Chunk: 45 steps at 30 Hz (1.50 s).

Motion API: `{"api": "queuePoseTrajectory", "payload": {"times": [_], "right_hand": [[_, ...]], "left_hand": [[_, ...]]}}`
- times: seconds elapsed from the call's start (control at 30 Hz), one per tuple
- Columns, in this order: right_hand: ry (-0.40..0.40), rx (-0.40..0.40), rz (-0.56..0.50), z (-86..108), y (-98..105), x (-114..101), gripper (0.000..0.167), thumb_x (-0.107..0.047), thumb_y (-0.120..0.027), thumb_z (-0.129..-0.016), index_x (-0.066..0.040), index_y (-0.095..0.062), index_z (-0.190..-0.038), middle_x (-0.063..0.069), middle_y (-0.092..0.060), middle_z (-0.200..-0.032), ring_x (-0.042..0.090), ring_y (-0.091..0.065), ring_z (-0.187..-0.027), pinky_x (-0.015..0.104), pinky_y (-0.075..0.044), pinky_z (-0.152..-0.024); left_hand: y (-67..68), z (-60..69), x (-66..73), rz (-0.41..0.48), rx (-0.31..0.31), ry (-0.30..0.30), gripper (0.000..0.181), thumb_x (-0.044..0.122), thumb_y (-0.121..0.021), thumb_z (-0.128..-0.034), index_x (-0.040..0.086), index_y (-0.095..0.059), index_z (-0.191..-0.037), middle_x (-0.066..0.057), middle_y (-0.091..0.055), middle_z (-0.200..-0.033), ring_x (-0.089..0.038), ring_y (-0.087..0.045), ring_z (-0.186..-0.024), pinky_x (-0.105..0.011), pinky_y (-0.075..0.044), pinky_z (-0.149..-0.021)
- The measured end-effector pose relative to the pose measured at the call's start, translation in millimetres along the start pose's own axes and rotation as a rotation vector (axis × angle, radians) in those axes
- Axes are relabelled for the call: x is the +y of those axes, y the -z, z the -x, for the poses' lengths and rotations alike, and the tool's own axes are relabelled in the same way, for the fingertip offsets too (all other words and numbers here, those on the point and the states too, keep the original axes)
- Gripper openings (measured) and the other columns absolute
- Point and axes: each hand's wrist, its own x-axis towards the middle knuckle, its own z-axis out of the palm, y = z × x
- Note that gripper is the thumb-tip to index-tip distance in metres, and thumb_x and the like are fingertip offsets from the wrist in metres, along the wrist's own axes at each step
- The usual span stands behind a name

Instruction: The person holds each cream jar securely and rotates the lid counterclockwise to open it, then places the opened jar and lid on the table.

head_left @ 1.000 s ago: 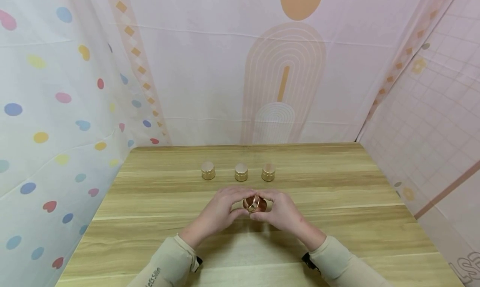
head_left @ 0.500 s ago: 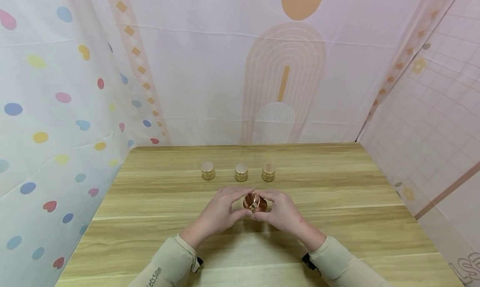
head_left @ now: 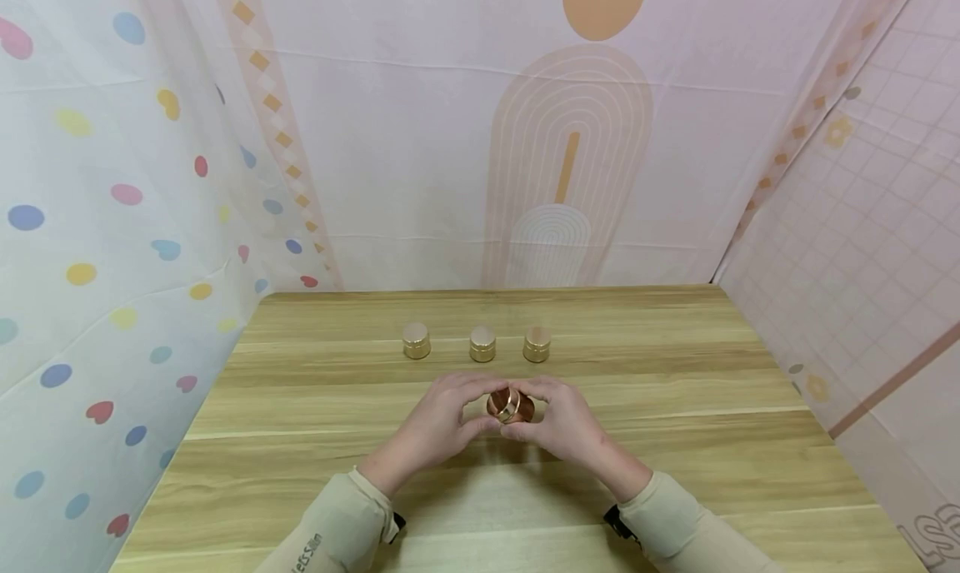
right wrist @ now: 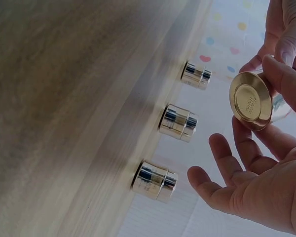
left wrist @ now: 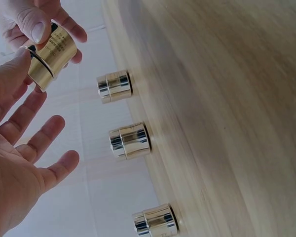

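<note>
Both hands hold one small shiny gold jar (head_left: 513,406) above the middle of the table, lying tilted on its side. My left hand (head_left: 442,415) pinches the lid end between thumb and fingers. Opposite it, my right hand (head_left: 564,423) grips the jar's body. Faint printing shows on the jar's side (left wrist: 61,47) in the left wrist view, beside a seam ring. The right wrist view shows its round base (right wrist: 250,101) with small lettering. The other fingers of each hand are spread away from the jar.
Three similar gold jars stand upright in a row behind the hands: the left jar (head_left: 416,341), the middle jar (head_left: 482,344) and the right jar (head_left: 537,344). The wooden table (head_left: 675,373) ends at patterned cloth walls (head_left: 405,140) at the back and sides.
Both hands stay in the same place over the table. The held jar and the fingers on it shift only slightly; the three standing jars have not moved.
</note>
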Motion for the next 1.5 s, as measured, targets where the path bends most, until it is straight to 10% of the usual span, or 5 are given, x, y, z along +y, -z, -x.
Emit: {"api": "queuePoseTrajectory", "payload": {"times": [0.6,0.97,1.5], "right_hand": [[-0.029,-0.004,-0.012,-2.3,-2.0,-0.1,0.057,-0.024,-0.097,-0.079,-0.011,-0.077,-0.13,0.007,-0.078,-0.129,0.028,-0.071,-0.125,0.052,-0.055,-0.11],[-0.034,-0.006,0.0,-1.8,-2.6,0.1,0.063,-0.026,-0.097,-0.078,-0.01,-0.074,-0.134,0.009,-0.076,-0.133,0.031,-0.069,-0.128,0.053,-0.055,-0.111],[-0.01,-0.005,0.004,0.2,-4.8,1.0,0.056,-0.022,-0.097,-0.078,-0.012,-0.077,-0.13,0.007,-0.079,-0.127,0.028,-0.071,-0.124,0.052,-0.056,-0.108]], "left_hand": [[0.0,-0.6,-0.2,0.019,-0.009,0.048,0.058,0.031,-0.084,-0.0926,0.012,-0.066,-0.144,-0.008,-0.071,-0.143,-0.032,-0.063,-0.136,-0.058,-0.048,-0.117],[0.9,-4.0,-3.9,-0.01,-0.015,-0.076,0.064,0.021,-0.087,-0.0875,0.018,-0.065,-0.147,-0.003,-0.071,-0.144,-0.029,-0.065,-0.135,-0.058,-0.048,-0.117],[-5.5,-1.3,-3.2,0.007,-0.028,0.013,0.056,0.028,-0.084,-0.0923,0.015,-0.067,-0.144,-0.005,-0.072,-0.142,-0.031,-0.063,-0.137,-0.063,-0.043,-0.119]]}}
